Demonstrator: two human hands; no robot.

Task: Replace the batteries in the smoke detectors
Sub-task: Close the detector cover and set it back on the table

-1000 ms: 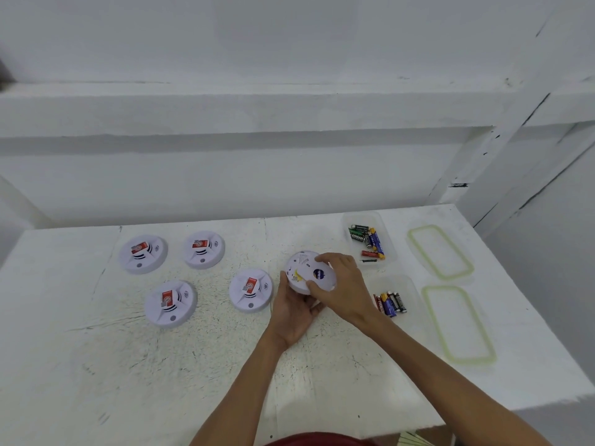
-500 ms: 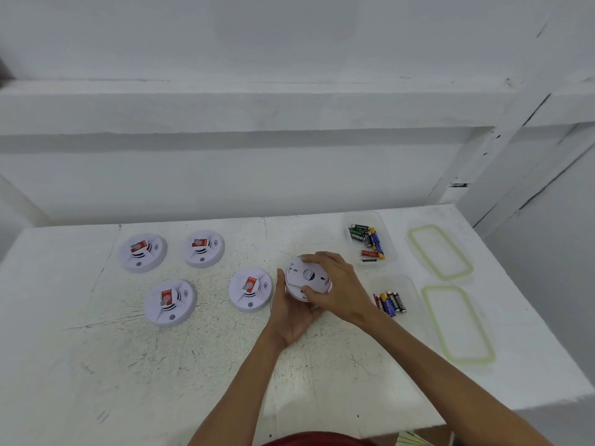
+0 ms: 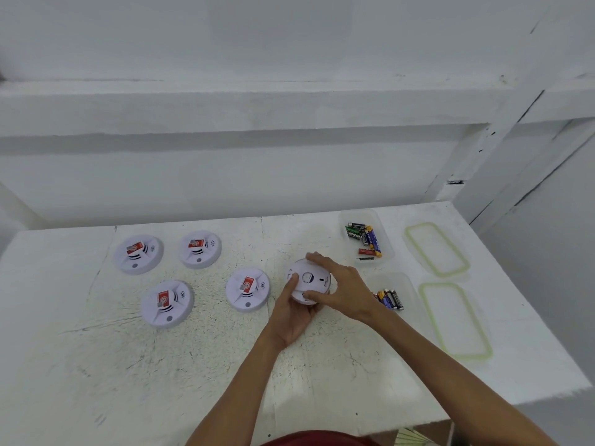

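Smoke detector (image 3: pixel 310 278) sits underside-up over the middle of the table (image 3: pixel 193 365), cradled from below in the left grip (image 3: pixel 291 315), while the right grip (image 3: pixel 346 289) curls over its right edge.

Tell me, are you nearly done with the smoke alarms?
Done: both clear plastic battery tubs are open, green-rimmed lids set aside. In hand: the left hand and right hand grip one white round smoke detector, back up. Left: maybe the four red-tagged white detectors lying nearby; unclear if they're finished.

Scuffed white table (image 3: pixel 96 365), white wall (image 3: pixel 289 37), ledge (image 3: pixel 225 104)
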